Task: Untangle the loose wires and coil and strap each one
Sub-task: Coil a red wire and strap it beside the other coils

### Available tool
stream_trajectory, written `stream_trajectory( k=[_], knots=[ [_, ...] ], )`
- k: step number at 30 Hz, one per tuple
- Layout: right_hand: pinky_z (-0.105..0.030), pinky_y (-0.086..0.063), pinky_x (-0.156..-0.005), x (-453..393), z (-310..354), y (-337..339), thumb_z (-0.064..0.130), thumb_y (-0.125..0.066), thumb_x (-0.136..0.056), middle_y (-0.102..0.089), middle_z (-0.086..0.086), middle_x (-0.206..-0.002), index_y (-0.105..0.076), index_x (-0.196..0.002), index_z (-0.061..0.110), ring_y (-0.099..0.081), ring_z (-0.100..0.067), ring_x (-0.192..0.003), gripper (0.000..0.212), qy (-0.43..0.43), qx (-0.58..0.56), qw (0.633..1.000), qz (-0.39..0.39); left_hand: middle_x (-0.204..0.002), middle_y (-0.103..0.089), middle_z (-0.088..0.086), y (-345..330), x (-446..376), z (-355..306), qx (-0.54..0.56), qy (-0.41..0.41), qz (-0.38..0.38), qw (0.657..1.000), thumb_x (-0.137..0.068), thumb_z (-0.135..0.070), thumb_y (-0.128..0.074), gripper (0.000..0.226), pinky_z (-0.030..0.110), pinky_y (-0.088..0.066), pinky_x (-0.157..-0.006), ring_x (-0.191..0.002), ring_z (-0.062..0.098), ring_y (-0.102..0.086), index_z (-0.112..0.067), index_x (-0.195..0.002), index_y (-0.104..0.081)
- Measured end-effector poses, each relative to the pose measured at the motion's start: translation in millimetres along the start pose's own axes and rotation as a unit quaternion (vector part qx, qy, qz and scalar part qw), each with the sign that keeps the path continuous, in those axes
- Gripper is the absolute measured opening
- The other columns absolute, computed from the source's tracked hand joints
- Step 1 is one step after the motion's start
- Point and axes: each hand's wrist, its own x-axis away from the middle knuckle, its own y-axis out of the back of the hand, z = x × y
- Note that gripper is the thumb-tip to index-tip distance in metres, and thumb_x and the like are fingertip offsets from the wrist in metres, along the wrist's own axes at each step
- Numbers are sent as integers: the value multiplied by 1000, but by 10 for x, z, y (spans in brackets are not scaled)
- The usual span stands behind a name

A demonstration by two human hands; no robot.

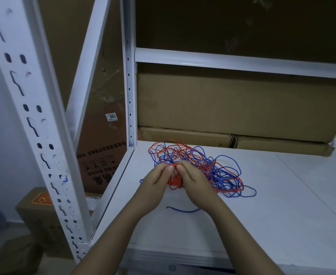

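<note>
Left hand (156,180) & right hand (192,178) close together on white shelf (282,205), both pinching small orange bundle (175,181). Messy pile of orange & blue wires (200,165) just behind, touching the bundle. Loose blue wire end (183,210) lying between the arms. Cardboard boxes (232,104) at back.

Both hands (176,178) on orange coil (175,181)

A white metal shelving rack (130,92) with punched uprights is standing around a white shelf board (282,205). Large brown cardboard boxes (232,104) are sitting at the board's back, and another small brown carton (38,213) is resting on the floor at left.
</note>
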Motion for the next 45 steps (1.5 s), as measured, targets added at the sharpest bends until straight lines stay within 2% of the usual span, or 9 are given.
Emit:
stream_trajectory(
  k=[7,20,25,27,31,33,36,39,45],
  knots=[
    [-38,-39,-62,35,-124,-70,33,-32,-102,-60,4,-78,-45,-94,23,-55,-22,-72,19,49,196,978,-55,-84,-67,4,-42,-50,-14,121,45,-26,991,-101,-19,-41,30,16,-50,-74,-79,9,-62,-9,-86,-65],
    [-23,-47,-66,-10,-312,-210,37,-55,-89,-52,2,-55,-47,-96,17,-53,-12,-58,23,-22,-203,976,-80,-56,-48,-4,76,-93,-106,185,56,23,981,-103,-23,-34,39,16,-46,-59,-54,8,-48,-11,-67,-43],
    [-23,-44,-69,49,-487,-334,15,-46,-100,-52,5,-61,-47,-87,13,-49,-13,-62,13,-20,-165,983,-73,-111,-71,11,72,-182,-61,327,79,3,942,-105,-29,-28,35,26,-49,-90,-108,11,-65,-14,-77,-42],
    [-18,-42,-65,121,-561,-368,15,-46,-100,-54,6,-65,-53,-89,21,-51,-10,-64,14,-27,-108,993,-47,-115,-70,5,77,-212,-9,305,84,-19,949,-105,-31,-28,34,23,-43,-95,-108,2,-63,-14,-80,-44],
    [-19,-41,-62,190,-611,-367,24,-51,-97,-57,5,-73,-55,-94,40,-55,-13,-70,17,-8,-4,1000,1,-98,-68,-14,45,-237,120,85,92,-100,987,-105,-32,-26,42,0,-44,-63,-82,-16,-62,-12,-107,-63],
    [-14,-38,-59,198,-590,-341,26,-53,-94,-58,10,-74,-60,-94,32,-55,-8,-72,9,25,38,999,5,-110,-65,-7,43,-250,236,-28,76,-85,993,-105,-32,-25,41,16,-47,-90,-107,-1,-60,-11,-119,-57],
    [-19,-45,-64,169,-542,-283,22,-57,-89,-63,10,-78,-65,-91,22,-57,-6,-73,8,61,37,997,-7,-125,-55,-5,25,-244,409,-250,52,12,967,-105,-28,-18,40,41,-7,-119,-133,19,-40,-21,-132,-47],
    [-29,-49,-67,124,-537,-172,10,-63,-88,-65,5,-80,-70,-91,16,-58,-10,-73,10,92,35,993,-70,-86,-57,-23,30,-199,463,-296,13,38,954,-104,-30,-20,29,36,2,-118,-107,4,-54,-38,-87,-41],
    [-16,-41,-68,60,-513,-95,11,-66,-87,-60,1,-81,-70,-90,11,-51,-7,-75,5,147,112,973,-139,-73,-66,-5,92,-123,581,-182,82,102,975,-102,-42,-30,35,40,-50,-88,-79,10,-65,-25,-86,-56]
  ],
)
